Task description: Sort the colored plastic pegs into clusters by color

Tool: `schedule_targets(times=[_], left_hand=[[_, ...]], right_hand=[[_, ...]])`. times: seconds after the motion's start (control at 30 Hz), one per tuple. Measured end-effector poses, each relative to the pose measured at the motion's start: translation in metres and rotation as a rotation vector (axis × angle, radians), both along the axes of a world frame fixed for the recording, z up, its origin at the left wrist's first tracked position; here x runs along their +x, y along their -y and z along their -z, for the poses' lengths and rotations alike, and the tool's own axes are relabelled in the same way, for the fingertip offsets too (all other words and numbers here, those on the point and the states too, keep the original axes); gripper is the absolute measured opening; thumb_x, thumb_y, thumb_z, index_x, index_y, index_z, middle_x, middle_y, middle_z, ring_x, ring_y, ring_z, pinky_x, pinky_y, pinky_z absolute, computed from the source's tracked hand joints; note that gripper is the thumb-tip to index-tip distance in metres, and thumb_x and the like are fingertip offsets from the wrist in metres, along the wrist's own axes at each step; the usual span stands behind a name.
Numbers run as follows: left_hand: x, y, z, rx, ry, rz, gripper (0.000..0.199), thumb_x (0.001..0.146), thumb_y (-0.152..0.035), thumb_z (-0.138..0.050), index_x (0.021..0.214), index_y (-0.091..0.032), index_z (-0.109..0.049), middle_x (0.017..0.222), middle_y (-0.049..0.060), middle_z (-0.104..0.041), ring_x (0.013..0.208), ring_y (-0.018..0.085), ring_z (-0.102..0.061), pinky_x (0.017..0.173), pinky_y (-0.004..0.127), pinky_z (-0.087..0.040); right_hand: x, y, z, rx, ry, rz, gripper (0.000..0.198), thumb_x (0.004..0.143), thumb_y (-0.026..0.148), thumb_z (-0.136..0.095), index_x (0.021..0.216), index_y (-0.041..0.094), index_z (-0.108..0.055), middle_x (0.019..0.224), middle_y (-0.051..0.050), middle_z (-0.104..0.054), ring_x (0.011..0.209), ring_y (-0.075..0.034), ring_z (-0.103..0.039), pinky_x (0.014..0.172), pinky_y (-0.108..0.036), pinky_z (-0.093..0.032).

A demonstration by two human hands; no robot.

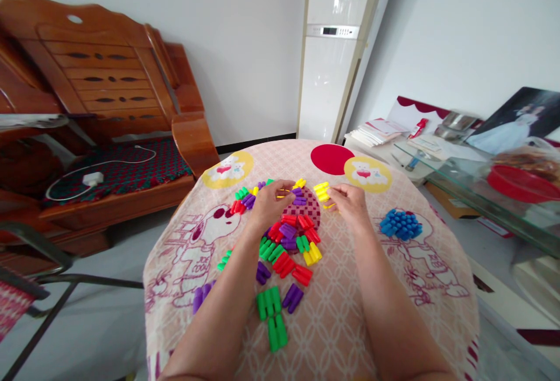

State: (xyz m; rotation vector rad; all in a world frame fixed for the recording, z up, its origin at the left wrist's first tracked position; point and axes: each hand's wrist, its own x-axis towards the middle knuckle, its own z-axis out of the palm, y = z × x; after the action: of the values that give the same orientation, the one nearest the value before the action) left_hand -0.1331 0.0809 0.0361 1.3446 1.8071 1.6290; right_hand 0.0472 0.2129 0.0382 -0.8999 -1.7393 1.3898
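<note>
At one o'clock on the table (336,311), right hand (353,205) pinches yellow plastic pieces (321,190) by one end, presumably leaving the other free; left hand (268,201), eleven o'clock, grip cannot be told.

Open lane: bare tablecloth (335,305) between right forearm (378,293) and mixed-colour plastic pieces (287,231). Left forearm (227,296) plus those pieces obstruct left-centre. Blue plastic cluster (401,225) obstructs right side.

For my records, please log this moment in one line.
Left hand: near purple pieces | right hand: at yellow pieces | blue pieces: apart, heaped
</note>
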Motion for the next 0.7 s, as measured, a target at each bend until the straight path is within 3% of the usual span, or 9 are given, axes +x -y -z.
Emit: schedule_targets(times=[0.13, 0.23, 0.43, 0.57, 0.7], left_hand=[[-0.023, 0.008, 0.002, -0.088, -0.121, -0.220, 0.031, 0.077, -0.025, -0.064, 0.105, -0.015, -0.073, 0.100, 0.009, -0.077, 0.090, 0.021, -0.072, 0.083, 0.034, -0.058], [-0.038, 0.016, 0.005, -0.151, -0.185, -0.356, 0.033, 0.079, -0.022, -0.059, 0.108, -0.015, -0.072, 0.104, 0.010, -0.077, 0.092, 0.022, -0.072, 0.085, 0.034, -0.058], [-0.061, 0.029, 0.014, -0.297, -0.343, -0.554, 0.037, 0.082, -0.017, -0.053, 0.113, -0.013, -0.072, 0.109, 0.013, -0.076, 0.100, 0.025, -0.072, 0.095, 0.037, -0.054], [-0.071, 0.034, 0.022, -0.358, -0.414, -0.596, 0.040, 0.087, -0.014, -0.044, 0.118, -0.012, -0.070, 0.118, 0.014, -0.074, 0.113, 0.026, -0.068, 0.101, 0.039, -0.051], [-0.073, 0.031, 0.036, -0.450, -0.482, -0.567, 0.046, 0.089, -0.012, -0.040, 0.127, -0.012, -0.065, 0.126, 0.016, -0.071, 0.119, 0.027, -0.065, 0.106, 0.040, -0.047]], right_hand=[[0.029, -0.036, 0.003, 0.335, 0.260, 0.382, 0.028, 0.076, 0.036, -0.059, 0.083, 0.014, -0.074, 0.075, -0.010, -0.074, 0.069, -0.025, -0.069, 0.063, -0.032, -0.053], [0.042, -0.048, 0.009, 0.566, 0.543, 0.517, 0.027, 0.079, 0.029, -0.055, 0.081, 0.013, -0.076, 0.081, -0.015, -0.076, 0.080, -0.028, -0.068, 0.073, -0.034, -0.048], [0.038, -0.044, 0.025, 0.603, 0.852, 0.454, 0.030, 0.087, 0.024, -0.051, 0.091, 0.011, -0.078, 0.091, -0.017, -0.076, 0.083, -0.025, -0.066, 0.070, -0.030, -0.039], [0.033, -0.043, 0.030, 0.626, 0.962, 0.356, 0.033, 0.092, 0.027, -0.049, 0.084, 0.013, -0.078, 0.087, -0.016, -0.075, 0.078, -0.023, -0.062, 0.065, -0.030, -0.033], [0.035, -0.044, 0.028, 0.655, 0.946, 0.406, 0.037, 0.094, 0.027, -0.045, 0.084, 0.011, -0.077, 0.085, -0.017, -0.074, 0.072, -0.021, -0.058, 0.062, -0.031, -0.028]])
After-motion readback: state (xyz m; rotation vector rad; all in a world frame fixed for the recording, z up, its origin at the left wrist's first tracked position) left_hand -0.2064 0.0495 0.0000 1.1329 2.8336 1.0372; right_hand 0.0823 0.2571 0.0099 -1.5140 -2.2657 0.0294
